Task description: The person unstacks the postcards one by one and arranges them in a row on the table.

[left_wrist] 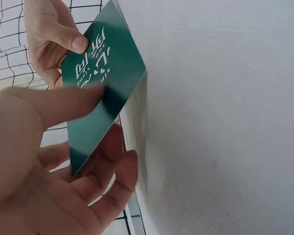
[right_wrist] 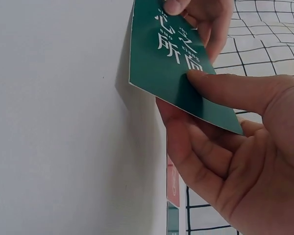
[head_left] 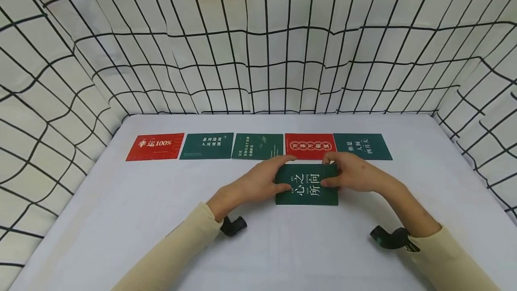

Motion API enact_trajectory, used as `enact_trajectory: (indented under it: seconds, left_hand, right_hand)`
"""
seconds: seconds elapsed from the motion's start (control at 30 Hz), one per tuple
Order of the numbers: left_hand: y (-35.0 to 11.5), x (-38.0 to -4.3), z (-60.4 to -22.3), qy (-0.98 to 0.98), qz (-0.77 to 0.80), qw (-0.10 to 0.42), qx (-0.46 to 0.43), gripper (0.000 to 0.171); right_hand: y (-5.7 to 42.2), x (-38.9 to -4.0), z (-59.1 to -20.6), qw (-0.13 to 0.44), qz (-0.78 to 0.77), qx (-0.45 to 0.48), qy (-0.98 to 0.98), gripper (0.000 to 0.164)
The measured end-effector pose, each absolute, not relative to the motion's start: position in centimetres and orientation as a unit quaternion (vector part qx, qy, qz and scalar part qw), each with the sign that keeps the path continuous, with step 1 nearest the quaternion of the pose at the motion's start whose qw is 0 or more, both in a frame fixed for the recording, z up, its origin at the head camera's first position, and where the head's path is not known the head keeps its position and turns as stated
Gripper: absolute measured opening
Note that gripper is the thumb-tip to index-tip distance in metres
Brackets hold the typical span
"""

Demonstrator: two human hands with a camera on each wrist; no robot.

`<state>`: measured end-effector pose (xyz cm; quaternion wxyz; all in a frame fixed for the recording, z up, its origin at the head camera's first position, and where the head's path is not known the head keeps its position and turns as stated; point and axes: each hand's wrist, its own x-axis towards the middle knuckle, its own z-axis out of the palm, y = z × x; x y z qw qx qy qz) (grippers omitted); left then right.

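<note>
A dark green card (head_left: 307, 197) with large white characters is held up over the white table, printed face upward. My left hand (head_left: 262, 179) pinches its left part, thumb (left_wrist: 78, 102) on the printed face and fingers beneath. At the opposite end, my right hand (head_left: 357, 172) grips the card the same way, its thumb (right_wrist: 235, 93) lying across the print. Both wrist views show the card tilted, with the fingers partly hidden under it.
Along the back of the white table (head_left: 282, 250) lies a row of cards: a red card (head_left: 155, 147) at far left, green cards (head_left: 207, 152) (head_left: 258, 152), another red card (head_left: 308, 140), and a green card (head_left: 379, 147) at right. Black netting (head_left: 266, 48) over white cloth surrounds the table.
</note>
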<state>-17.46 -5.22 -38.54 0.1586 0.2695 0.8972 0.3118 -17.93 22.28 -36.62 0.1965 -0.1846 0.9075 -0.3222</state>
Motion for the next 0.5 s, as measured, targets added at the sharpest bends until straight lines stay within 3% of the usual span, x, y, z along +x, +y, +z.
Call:
enact_trajectory:
  seconds: [0.5]
  left_hand:
    - [-5.53,-18.39,-37.95,0.854,0.475,0.062,0.203,0.073]
  right_hand:
    - [23.08,-18.2,-35.82,0.145,-0.414,-0.182,0.88,0.043]
